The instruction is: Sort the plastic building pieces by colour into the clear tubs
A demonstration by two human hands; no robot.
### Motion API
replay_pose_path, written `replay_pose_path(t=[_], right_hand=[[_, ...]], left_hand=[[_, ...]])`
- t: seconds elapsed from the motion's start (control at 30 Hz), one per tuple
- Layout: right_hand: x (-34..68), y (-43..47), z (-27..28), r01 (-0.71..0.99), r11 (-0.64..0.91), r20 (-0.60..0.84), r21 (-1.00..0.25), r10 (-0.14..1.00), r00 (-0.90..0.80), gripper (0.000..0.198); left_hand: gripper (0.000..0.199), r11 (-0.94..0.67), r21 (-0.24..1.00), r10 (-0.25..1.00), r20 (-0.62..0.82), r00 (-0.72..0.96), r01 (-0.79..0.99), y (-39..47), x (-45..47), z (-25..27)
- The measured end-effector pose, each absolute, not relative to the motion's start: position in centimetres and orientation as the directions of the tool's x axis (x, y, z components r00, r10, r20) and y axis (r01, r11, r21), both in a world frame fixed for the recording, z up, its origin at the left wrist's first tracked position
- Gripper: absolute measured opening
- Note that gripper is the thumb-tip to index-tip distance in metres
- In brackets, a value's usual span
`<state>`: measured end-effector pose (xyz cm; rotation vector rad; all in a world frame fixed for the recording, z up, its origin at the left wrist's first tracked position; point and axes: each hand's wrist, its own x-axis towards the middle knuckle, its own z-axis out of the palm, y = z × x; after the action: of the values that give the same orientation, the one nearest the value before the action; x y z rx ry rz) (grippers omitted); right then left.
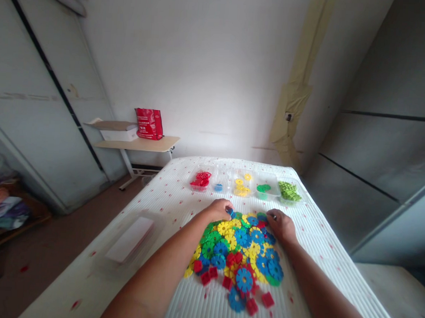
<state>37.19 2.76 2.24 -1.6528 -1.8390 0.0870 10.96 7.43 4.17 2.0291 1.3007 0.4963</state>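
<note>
A heap of flower-shaped plastic discs [241, 237] in blue, yellow, green and red spreads over the table. My left hand [220, 209] is at the heap's far left edge, its fingers closed on a blue flower disc [229, 210]. At the far right edge, my right hand [283, 225] has its fingers curled together beside a green disc [261, 216]; whatever is between them is too small to make out. Several red cubes [227, 282] lie along the near side of the heap, next to a blue disc [237, 300].
Beyond the hands stand clear containers with red pieces [200, 180], a blue disc [218, 188], yellow discs [242, 191], green discs [263, 188] and light green pieces [289, 191]. A clear tray with a white slab [130, 240] lies left. A red bag [149, 124] stands on a side table [142, 144].
</note>
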Motion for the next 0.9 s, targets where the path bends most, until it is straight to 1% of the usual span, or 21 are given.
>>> replay_pose_path(t=[0.13,0.3,0.43,0.6,0.7,0.8,0.9], right_hand=[[37.2,2.8,2.1,0.872,0.206,0.424,-0.445,0.906,0.003,0.023],[37.2,2.8,2.3,0.864,0.211,0.425,-0.456,0.905,0.004,0.022],[37.2,2.8,2.4,0.86,0.212,0.418,-0.463,0.909,0.001,0.021],[37.2,2.7,2.4,0.872,0.203,0.402,-0.446,0.916,-0.007,0.022],[37.1,2.8,2.3,0.884,0.181,0.398,-0.431,0.917,0.007,0.021],[37.0,2.8,2.2,0.891,0.165,0.396,-0.422,0.918,0.018,0.02],[37.1,2.8,2.2,0.89,0.173,0.4,-0.422,0.916,0.012,0.02]], left_hand=[[0.041,-0.325,0.655,0.891,-0.03,0.454,0.682,7.2,11.2,4.5],[0.04,-0.324,0.617,0.9,-0.032,0.434,0.717,7.2,11.6,4.7],[0.038,-0.3,0.624,0.912,-0.034,0.408,0.722,6.9,11.6,4.6],[0.038,-0.27,0.669,0.92,-0.033,0.391,0.692,7.8,9.9,5.9],[0.036,-0.253,0.673,0.953,0.05,0.298,0.695,9.6,8.5,7.8],[0.035,-0.204,0.648,0.979,0.158,0.132,0.734,11.6,8.0,9.5],[0.037,-0.134,0.616,0.968,0.25,-0.031,0.776,13.1,8.5,10.2]])
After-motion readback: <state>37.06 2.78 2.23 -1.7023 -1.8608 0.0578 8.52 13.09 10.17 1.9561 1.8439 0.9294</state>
